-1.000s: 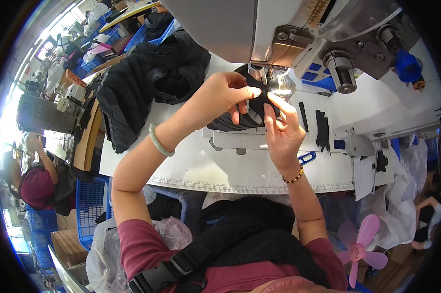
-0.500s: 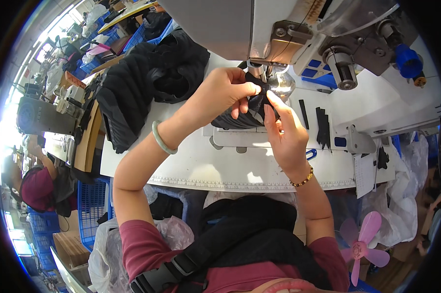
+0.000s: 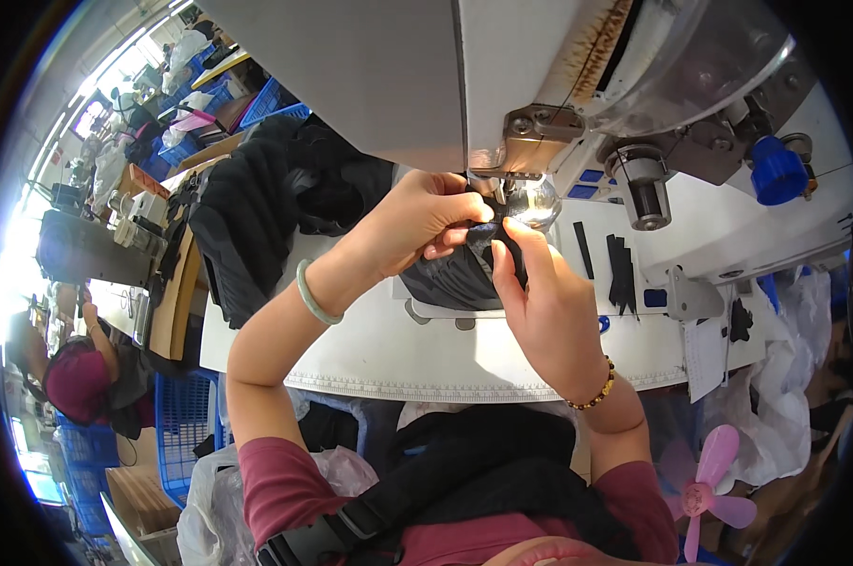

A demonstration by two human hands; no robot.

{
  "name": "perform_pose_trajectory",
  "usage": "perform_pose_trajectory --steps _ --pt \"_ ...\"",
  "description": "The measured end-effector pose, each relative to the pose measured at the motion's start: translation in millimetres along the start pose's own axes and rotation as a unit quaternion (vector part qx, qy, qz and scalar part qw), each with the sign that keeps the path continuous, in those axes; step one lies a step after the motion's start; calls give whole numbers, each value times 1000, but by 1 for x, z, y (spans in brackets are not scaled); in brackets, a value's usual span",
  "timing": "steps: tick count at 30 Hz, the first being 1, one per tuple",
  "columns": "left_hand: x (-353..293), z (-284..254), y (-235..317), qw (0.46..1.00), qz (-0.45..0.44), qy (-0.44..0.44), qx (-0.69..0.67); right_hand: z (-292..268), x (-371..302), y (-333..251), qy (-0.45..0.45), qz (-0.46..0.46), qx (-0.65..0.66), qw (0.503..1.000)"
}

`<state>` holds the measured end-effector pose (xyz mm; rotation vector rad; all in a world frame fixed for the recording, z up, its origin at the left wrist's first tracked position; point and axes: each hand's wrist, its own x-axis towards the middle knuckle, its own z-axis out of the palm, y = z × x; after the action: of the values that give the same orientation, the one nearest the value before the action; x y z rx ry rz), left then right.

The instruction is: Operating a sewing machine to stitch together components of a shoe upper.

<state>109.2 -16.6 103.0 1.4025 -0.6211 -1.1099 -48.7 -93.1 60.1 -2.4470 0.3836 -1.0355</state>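
"How's the grip?"
"Left hand (image 3: 417, 224) pinches the black fabric (image 3: 459, 271); right hand (image 3: 554, 321) touches it, thumb and forefinger slightly parted."
"Where's the fabric?"
"At the sewing machine's (image 3: 379, 75) stitching end; either hand creeping closer could get pricked."

Both sleeves (image 3: 287, 489) are short and maroon

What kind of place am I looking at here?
Probably a sewing workshop: a sewing machine stands over the worktable, black fabric pieces are heaped beside it, and another person is near what looks like a second machine.
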Motion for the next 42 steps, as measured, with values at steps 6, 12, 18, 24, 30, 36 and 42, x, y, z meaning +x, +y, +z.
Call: perform_pose_trajectory --steps 6,12,18,24,30,36,42 --pt "2 1 -7 996 60 10 -57 10 9 15 54 -22 40 997" --pt "11 -3 -4 996 59 28 -65 19 12 22 72 -8 49 996" --pt "9 -2 -6 996 79 2 -43 15 8 22 53 9 98 994" --pt "14 -8 -9 997 68 16 -21 21 8 27 74 5 160 984" --pt "6 -9 -16 989 98 110 13 34 -8 12 102 -60 111 987" --pt "-65 -44 -23 960 126 16 248 7 -37 -9 3 -169 177 970" --pt "-106 -52 -23 936 94 -88 329 8 -8 -10 -224 -197 287 910"
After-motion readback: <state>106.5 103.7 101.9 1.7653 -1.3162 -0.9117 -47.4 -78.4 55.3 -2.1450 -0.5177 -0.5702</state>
